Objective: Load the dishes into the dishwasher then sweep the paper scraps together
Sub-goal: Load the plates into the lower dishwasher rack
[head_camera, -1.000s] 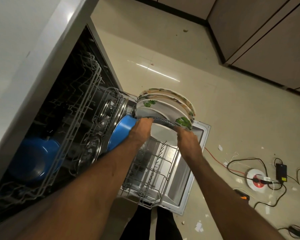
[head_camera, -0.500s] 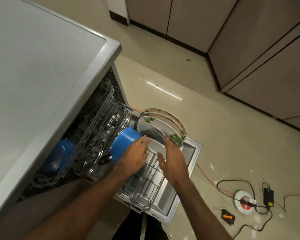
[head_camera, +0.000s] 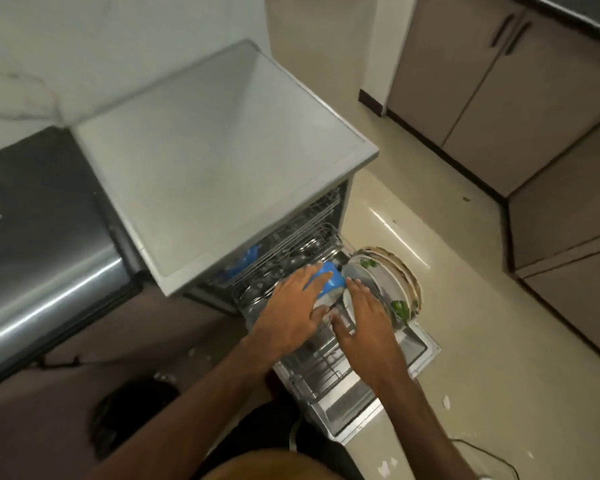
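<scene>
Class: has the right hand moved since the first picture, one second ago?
Yes. The right hand has released the plates and drawn back towards the person, open above the rack.

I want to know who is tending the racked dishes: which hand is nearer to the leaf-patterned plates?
Right. The right hand is spread just in front of the leaf-patterned plates. The left hand is off to their left, its fingers over the blue pot.

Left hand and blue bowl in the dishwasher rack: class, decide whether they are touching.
Cannot tell. In the head view the left hand overlaps the blue bowl from above; neither contact nor gap shows plainly.
</scene>
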